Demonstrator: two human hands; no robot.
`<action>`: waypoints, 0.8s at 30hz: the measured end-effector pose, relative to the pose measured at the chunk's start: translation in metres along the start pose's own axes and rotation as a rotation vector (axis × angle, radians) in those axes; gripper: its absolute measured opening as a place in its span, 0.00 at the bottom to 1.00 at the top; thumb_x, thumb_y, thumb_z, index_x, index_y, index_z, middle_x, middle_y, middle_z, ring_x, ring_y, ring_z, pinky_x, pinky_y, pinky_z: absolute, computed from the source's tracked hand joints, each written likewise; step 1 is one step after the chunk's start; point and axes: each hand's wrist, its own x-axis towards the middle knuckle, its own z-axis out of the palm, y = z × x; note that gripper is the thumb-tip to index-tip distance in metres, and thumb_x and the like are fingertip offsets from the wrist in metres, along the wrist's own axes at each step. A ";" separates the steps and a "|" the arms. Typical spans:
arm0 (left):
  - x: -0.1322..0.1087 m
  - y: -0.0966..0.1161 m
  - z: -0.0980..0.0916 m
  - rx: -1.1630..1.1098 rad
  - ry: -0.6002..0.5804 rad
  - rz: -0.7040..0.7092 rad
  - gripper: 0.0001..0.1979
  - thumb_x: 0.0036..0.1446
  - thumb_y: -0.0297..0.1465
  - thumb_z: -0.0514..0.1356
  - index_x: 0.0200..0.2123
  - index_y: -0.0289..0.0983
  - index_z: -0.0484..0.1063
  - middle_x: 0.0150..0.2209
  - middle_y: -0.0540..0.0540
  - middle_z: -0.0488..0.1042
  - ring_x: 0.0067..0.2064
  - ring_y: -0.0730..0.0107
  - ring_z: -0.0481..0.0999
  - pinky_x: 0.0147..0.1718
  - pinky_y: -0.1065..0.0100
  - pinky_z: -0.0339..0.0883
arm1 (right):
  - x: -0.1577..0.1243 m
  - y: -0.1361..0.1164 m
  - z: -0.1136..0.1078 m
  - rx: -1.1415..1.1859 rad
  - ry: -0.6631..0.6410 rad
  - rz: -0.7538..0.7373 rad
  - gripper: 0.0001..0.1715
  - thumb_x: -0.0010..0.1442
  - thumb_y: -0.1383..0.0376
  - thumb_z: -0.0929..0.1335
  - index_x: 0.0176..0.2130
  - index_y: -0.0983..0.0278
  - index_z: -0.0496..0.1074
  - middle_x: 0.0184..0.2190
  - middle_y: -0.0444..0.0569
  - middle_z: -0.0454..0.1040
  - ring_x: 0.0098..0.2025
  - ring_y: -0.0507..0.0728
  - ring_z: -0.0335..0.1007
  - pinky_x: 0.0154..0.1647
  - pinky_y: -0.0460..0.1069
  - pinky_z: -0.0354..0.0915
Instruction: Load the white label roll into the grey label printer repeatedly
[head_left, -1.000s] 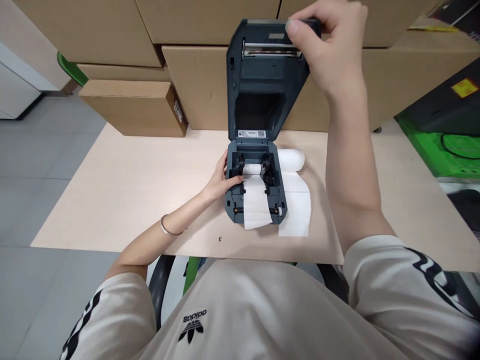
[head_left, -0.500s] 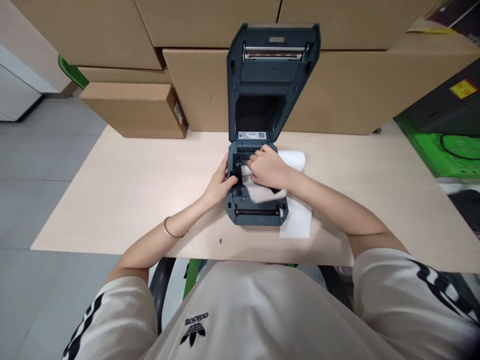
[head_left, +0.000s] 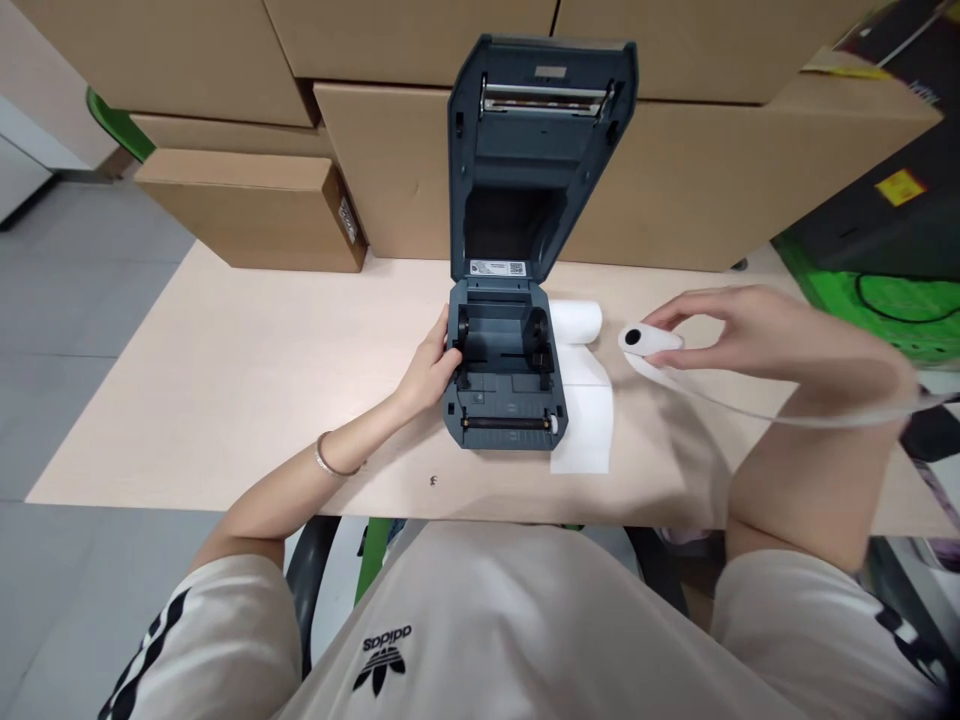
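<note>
Printer stands open, paper roll beside, cardboard boxes behind.

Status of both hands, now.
Left hand: closed on the printer at its left edge, thumb over the rim.
Right hand: closed, pinching the small roll, its paper strip trailing.

Part of the left hand is hidden by the printer. The held roll is partly covered by the right hand; its strip is blurred and cut off by the right edge. The label cannot be read; a dark speck is too small to be identified.
</note>
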 end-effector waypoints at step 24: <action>0.002 0.001 0.000 -0.002 0.004 -0.005 0.47 0.61 0.33 0.60 0.84 0.47 0.57 0.86 0.49 0.58 0.88 0.45 0.54 0.88 0.45 0.46 | 0.089 -0.007 0.101 -0.162 -0.217 0.100 0.53 0.55 0.59 0.74 0.77 0.66 0.71 0.69 0.67 0.79 0.70 0.81 0.76 0.72 0.73 0.69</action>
